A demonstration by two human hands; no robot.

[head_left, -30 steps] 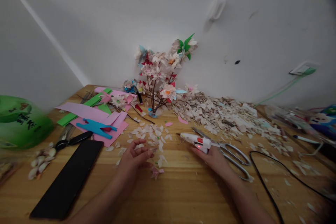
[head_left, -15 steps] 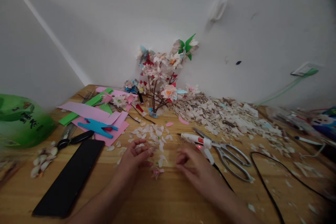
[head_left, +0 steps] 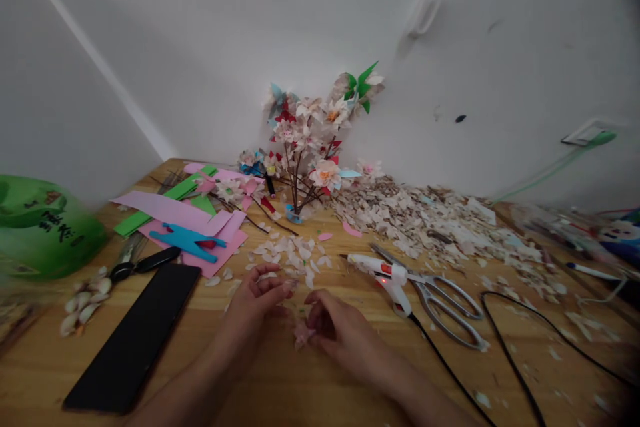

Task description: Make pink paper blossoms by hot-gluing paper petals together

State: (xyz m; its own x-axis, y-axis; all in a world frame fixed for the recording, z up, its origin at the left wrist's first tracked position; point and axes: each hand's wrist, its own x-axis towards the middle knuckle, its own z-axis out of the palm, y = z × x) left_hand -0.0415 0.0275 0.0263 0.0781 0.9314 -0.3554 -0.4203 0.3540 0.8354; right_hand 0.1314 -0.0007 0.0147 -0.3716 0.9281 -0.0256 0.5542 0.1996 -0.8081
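Observation:
My left hand is above the front of the wooden table, its fingers curled and the thumb and fingertips pinched. Something small and pale shows at those fingertips, too blurred to name. Facing it, my right hand has its thumb and fingers closing on the edge of a small pink flower between the two hands. Just beyond the fingers, loose white petals lie scattered. A white glue gun with a lit red light rests right of my right hand, against silver scissors.
A bunch of handmade flowers stands at the wall, beside a heap of petal scraps. Pink paper, blue pliers-shaped tool, a black phone and a green bottle lie left. A black cord crosses the right side.
My right hand has moved left from beside the glue gun to the small pink flower, and its fingers have come together there. My left hand has stayed nearly still. The view has shifted slightly.

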